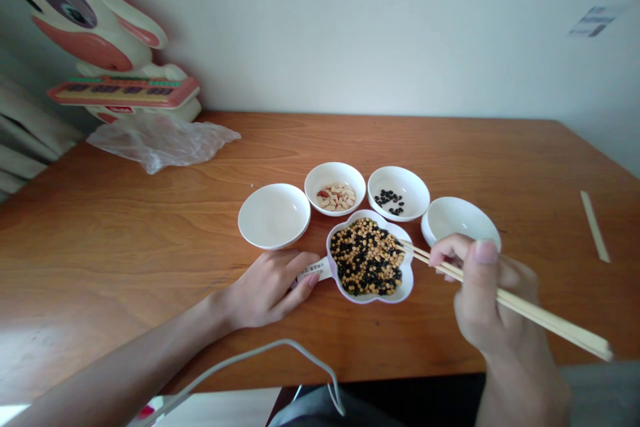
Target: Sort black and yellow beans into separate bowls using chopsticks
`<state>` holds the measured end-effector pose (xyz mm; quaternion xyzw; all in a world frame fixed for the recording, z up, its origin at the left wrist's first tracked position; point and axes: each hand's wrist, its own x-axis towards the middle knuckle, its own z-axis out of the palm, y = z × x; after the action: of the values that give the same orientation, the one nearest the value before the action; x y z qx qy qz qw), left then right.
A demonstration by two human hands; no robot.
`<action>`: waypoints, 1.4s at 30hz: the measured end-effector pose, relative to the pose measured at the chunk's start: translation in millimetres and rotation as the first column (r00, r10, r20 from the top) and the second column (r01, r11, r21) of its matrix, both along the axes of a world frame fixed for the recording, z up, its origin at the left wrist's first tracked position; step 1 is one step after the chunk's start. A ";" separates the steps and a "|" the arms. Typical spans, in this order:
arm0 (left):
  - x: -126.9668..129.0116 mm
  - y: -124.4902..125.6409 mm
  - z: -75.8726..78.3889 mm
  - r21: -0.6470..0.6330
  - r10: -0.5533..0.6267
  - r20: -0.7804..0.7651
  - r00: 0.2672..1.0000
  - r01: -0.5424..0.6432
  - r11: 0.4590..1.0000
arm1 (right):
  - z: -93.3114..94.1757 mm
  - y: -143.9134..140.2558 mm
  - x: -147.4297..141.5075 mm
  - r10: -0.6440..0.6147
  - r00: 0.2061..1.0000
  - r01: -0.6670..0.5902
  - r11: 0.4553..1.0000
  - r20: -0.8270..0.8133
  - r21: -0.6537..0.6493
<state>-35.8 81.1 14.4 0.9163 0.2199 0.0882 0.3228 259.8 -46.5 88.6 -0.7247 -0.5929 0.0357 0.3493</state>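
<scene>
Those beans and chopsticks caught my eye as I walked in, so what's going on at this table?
A person sits at a wooden table. The right hand holds chopsticks with the tips at a flower-shaped dish of mixed yellow and black beans. The left hand grips that dish's handle. Behind it stand four white bowls: one with pale beans, one with a few black beans, and two empty, far left and far right.

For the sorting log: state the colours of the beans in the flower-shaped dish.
Yellow and black, mixed in the flower-shaped dish; head view.
</scene>
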 end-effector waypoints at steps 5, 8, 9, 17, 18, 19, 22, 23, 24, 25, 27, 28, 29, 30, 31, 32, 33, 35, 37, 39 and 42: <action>0.6 -0.6 0.4 0.007 -0.002 0.004 1.000 0.002 1.000 | 1.6 7.2 1.6 0.038 0.999 -0.038 0.999 0.024 -0.010; 0.6 -0.4 0.4 0.014 0.003 0.005 1.000 -0.003 1.000 | 0.2 9.4 1.9 0.038 0.998 -0.040 0.998 0.049 0.043; 0.6 -0.3 0.4 0.020 0.005 0.006 1.000 -0.005 1.000 | -0.2 9.2 1.9 0.039 0.998 -0.042 0.997 0.055 0.059; 0.4 -0.4 -0.9 0.037 0.007 0.021 1.000 -0.007 0.999 | 2.7 0.9 4.7 0.038 0.999 -0.036 0.996 -0.019 0.084; 0.4 -0.5 -1.2 0.041 0.007 0.025 1.000 -0.008 0.999 | 2.9 0.7 5.1 0.047 0.999 -0.045 0.996 -0.019 0.072; 0.4 -0.5 -1.4 0.045 0.007 0.030 1.000 -0.008 0.999 | 2.9 1.0 5.5 0.054 0.998 -0.053 0.997 -0.020 0.062; 0.3 -0.5 -1.5 0.045 0.006 0.039 0.999 -0.008 0.999 | 1.5 3.9 5.5 0.065 0.997 -0.064 0.997 -0.029 0.034; 0.3 -0.5 -1.3 0.043 0.005 0.038 0.999 -0.007 0.999 | 0.7 5.2 5.3 0.065 0.997 -0.065 0.998 -0.030 0.023; 0.2 -0.4 -1.1 0.040 0.005 0.033 0.999 -0.006 0.999 | 0.0 6.4 5.1 0.062 0.998 -0.062 0.998 -0.030 0.012; 0.2 -0.4 -0.8 0.037 0.003 0.028 1.000 -0.004 0.999 | -0.6 7.6 4.9 0.056 0.998 -0.056 0.998 -0.030 0.003; 0.1 -0.4 -0.3 0.032 0.000 0.015 1.000 0.000 0.999 | -1.0 9.6 4.6 0.044 0.999 -0.045 0.999 -0.029 -0.020; 0.2 -0.5 -0.1 0.031 0.000 0.010 1.000 0.000 1.000 | -0.8 10.2 4.5 0.041 0.999 -0.042 0.999 -0.029 -0.033; 0.2 -0.5 0.0 0.032 0.001 0.009 1.000 -0.001 0.999 | -0.5 10.6 4.5 0.040 0.999 -0.041 0.998 -0.030 -0.041; 0.4 -0.4 0.0 0.032 0.003 0.011 1.000 -0.004 0.999 | 0.0 10.7 4.5 0.041 0.999 -0.043 0.998 -0.034 -0.048; 0.5 -0.4 0.0 0.032 0.004 0.012 1.000 -0.005 0.999 | 0.5 10.6 4.4 0.041 0.998 -0.043 0.998 -0.041 -0.055; 0.7 -0.4 0.0 0.030 0.005 0.012 1.000 -0.005 1.000 | 0.9 10.5 4.4 0.041 0.998 -0.044 0.997 -0.048 -0.057; 0.8 -0.4 0.0 0.030 0.005 0.012 1.000 -0.005 1.000 | 1.2 10.2 4.4 0.037 0.998 -0.041 0.997 -0.057 -0.058; 0.7 -0.4 0.0 0.029 0.003 0.010 1.000 -0.003 1.000 | 1.1 10.1 4.3 0.036 0.997 -0.039 0.998 -0.065 -0.059; 0.3 -0.6 0.0 0.032 0.002 0.010 1.000 -0.002 0.999 | 0.6 10.6 3.8 0.042 0.997 -0.046 0.998 -0.065 -0.050; -0.3 -0.9 0.1 0.036 0.004 0.009 1.000 -0.005 0.999 | 0.3 11.6 2.6 0.047 0.997 -0.049 0.998 -0.064 -0.043; -0.9 -1.2 -0.1 0.035 0.007 0.002 1.000 -0.007 0.999 | 0.7 12.8 0.6 0.035 0.997 -0.037 0.999 -0.071 -0.030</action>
<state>-36.7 80.0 14.4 0.9210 0.2210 0.0942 0.3066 260.4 -33.7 89.3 -0.7178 -0.5924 0.0769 0.3578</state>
